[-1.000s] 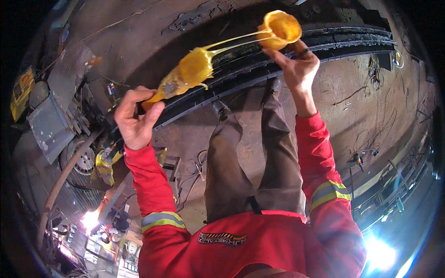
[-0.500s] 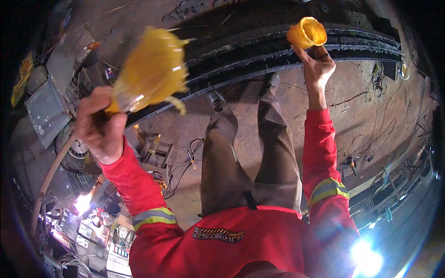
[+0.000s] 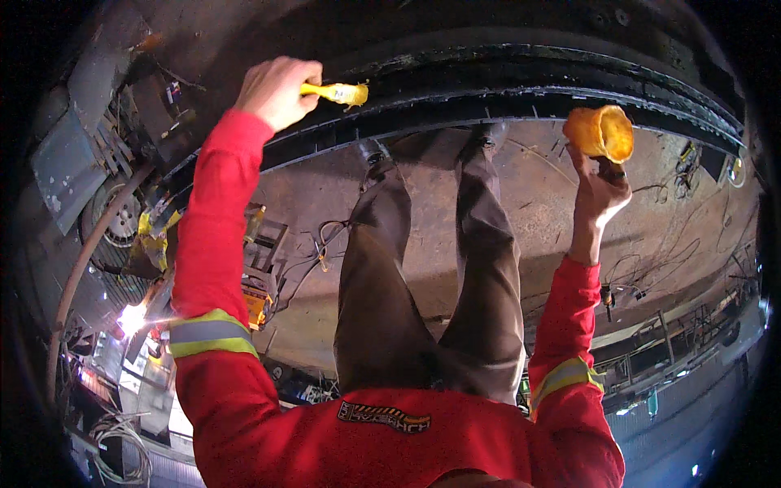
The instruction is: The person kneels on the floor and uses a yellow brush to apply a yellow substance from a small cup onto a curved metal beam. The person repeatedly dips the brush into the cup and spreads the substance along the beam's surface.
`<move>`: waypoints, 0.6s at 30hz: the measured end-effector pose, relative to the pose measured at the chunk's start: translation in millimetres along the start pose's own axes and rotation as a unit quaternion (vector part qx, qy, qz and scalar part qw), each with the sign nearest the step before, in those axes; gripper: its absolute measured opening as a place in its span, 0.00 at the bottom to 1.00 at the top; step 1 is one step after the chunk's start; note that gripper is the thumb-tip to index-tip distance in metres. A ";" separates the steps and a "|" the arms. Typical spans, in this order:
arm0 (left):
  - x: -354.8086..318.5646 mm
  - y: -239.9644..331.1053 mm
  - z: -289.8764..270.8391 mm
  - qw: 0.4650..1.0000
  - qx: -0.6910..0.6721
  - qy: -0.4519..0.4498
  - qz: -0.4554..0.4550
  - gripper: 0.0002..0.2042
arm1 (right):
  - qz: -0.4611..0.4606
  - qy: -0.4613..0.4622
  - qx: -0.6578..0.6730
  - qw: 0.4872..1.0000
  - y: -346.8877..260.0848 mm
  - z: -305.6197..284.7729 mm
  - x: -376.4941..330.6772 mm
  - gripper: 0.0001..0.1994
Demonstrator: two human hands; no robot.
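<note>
Left hand point(image 3: 278, 88): fingers were wrapped around a yellow brush point(image 3: 340, 93) — by its handle, presumably avoiding the coated end.
Right hand point(image 3: 600, 195): fingers gripped the cup point(image 3: 584, 132) low, apparently leaving its mouth uncovered.

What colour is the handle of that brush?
Yellow: the brush handle in the left hand, seen best in the head view.
</note>
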State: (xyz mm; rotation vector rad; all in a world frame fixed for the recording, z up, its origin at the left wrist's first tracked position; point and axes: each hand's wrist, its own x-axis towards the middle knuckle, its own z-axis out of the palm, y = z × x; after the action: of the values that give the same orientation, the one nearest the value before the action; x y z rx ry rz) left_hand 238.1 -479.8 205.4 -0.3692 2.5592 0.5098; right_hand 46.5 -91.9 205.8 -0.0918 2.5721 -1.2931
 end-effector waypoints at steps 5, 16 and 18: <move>79.2 25.4 39.2 0.970 0.172 -0.162 0.054 0.10 | -0.015 -0.032 0.008 0.999 16.3 -5.0 12.6 0.23; 180.5 75.5 29.2 0.965 -0.134 -0.217 0.061 0.07 | -0.002 -0.051 -0.042 0.998 23.9 -36.7 63.7 0.18; 163.2 37.2 73.9 0.939 -0.233 -0.242 0.069 0.07 | -0.015 -0.043 -0.049 0.998 22.8 -37.4 70.1 0.19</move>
State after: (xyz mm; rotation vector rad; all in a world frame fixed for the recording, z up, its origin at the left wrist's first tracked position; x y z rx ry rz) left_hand 119.4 -441.9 71.4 -0.1894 1.9766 1.1175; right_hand -29.4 -61.1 194.8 -0.2001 2.5686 -1.1468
